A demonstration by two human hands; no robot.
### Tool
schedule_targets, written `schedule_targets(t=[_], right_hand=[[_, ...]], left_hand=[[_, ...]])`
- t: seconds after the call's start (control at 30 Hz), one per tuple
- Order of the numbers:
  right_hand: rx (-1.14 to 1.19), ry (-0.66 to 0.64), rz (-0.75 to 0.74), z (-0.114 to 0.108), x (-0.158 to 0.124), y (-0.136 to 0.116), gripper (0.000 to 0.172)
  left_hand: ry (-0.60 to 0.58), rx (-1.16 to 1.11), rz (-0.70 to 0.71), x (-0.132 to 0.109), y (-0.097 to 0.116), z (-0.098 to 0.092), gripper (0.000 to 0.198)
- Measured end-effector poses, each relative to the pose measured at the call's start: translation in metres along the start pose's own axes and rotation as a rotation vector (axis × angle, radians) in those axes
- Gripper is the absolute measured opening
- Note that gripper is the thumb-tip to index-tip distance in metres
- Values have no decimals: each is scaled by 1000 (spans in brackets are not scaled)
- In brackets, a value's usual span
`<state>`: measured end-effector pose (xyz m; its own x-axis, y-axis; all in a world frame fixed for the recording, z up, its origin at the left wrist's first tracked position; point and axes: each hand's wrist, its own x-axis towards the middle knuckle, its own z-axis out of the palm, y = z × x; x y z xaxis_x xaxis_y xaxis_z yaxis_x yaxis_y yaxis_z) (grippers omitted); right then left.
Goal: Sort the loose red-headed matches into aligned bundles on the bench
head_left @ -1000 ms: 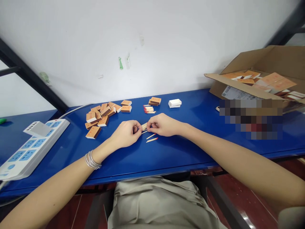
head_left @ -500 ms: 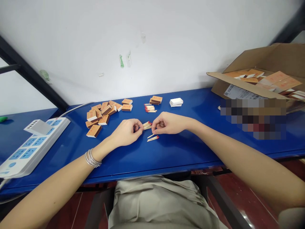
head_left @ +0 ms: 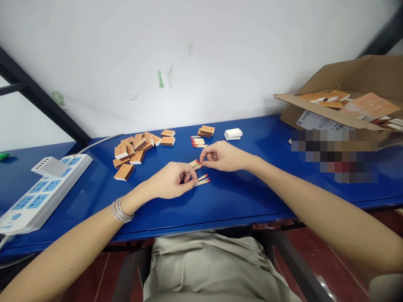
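My left hand [head_left: 176,179] is closed, thumb and forefinger pinching the plain ends of a small group of red-headed matches [head_left: 204,180] on the blue table. Just above this group lies a second bunch of matches [head_left: 195,164], partly covered by my left fingers. My right hand [head_left: 223,156] has its fingers curled, with the thumb and forefinger together at the red heads of that upper bunch. How many matches it grips is hidden. Farther back is a larger pile of matches [head_left: 198,142]. Behind it two orange matchboxes [head_left: 207,130] are stacked.
White matchbox trays [head_left: 233,134] sit at the back, right of the stacked boxes. A heap of matchboxes [head_left: 126,152] lies to the left. Beyond it is a white power strip [head_left: 47,195]. An open cardboard box [head_left: 315,113] with more matchboxes stands at the right.
My left hand has shifted right and nearer to me, from the upper bunch to the lower group. My right hand has moved slightly up and away. The loose match has joined the lower group.
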<state>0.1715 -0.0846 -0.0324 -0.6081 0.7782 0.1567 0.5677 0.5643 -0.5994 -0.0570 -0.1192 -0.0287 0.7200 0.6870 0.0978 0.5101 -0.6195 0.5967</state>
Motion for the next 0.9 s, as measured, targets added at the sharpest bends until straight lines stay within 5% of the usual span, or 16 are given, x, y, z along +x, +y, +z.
schedule_targets(t=[0.43,0.9], right_hand=[[-91,-21,3,12,4,1,15],[-89,-63,75,11,4,-5,9]], left_hand=[[229,192,-109,7,-14,5,14],[205,301,-102,9,-17,9,15]])
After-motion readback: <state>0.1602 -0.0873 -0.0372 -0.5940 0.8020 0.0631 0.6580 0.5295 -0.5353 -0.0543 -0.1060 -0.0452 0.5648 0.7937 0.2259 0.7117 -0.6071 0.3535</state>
